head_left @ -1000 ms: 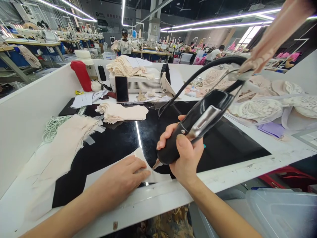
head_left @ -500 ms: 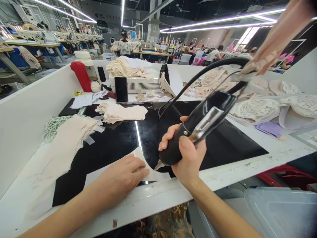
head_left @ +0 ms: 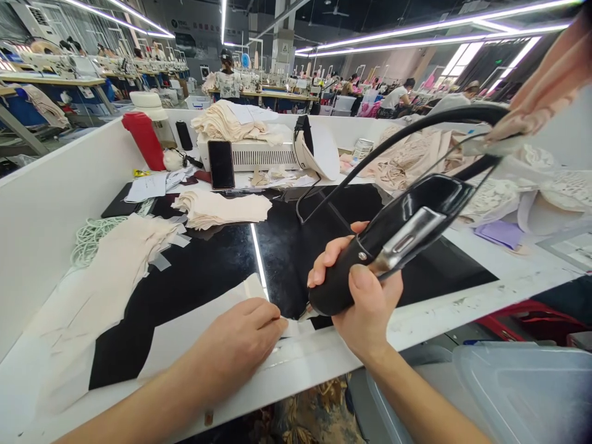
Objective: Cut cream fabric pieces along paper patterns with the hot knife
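Observation:
My right hand is wrapped round a thick black corded hand tool with a silver lever along its side. The tool tilts down to the left, and its narrow metal tip is at the right end of a white fabric piece. That piece lies flat along the front of the black board. My left hand rests on the fabric close to the tip, its fingers drawn together and pinching the edge. Part of the fabric is hidden beneath this hand.
Stacks of cream fabric and longer pieces lie left, beside green cord. A phone, a red bottle and a white visor stand behind. Lace cups are heaped right. The tool's cable arches overhead.
My left hand has slid right along the fabric, and its fingers have closed together. My right hand has moved slightly right with the tool.

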Tool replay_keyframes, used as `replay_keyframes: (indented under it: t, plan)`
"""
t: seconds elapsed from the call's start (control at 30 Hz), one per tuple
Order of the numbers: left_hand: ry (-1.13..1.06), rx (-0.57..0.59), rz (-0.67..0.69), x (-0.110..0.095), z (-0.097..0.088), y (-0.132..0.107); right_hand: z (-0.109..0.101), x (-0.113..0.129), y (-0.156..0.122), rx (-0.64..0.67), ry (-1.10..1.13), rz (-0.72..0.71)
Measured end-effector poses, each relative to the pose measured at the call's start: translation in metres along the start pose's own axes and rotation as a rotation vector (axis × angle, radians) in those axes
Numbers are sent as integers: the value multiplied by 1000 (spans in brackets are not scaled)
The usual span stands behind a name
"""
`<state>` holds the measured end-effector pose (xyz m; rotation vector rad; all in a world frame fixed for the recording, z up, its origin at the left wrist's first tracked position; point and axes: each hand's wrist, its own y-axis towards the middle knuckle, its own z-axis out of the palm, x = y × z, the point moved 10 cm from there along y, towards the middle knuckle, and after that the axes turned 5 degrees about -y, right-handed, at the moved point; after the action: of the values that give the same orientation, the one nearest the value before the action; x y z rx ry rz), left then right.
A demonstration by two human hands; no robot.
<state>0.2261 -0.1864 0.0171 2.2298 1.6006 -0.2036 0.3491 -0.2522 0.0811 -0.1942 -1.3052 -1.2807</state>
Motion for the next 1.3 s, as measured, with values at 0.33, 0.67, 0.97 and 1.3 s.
replay_keyframes:
  t: [0.33, 0.67, 0.97, 1.3]
  plan:
    - [-21, -71, 18, 0, 2, -14, 7, -2, 3, 5, 33, 9]
    - [-14, -114, 34, -3, -2, -12, 16, -8, -1, 33, 41, 37]
    - [-10, -114, 41, -5, -3, -11, 19, -10, -2, 53, -8, 41]
    - [-169, -127, -41, 16, -12, -20, 12, -2, 6, -15, -5, 10]
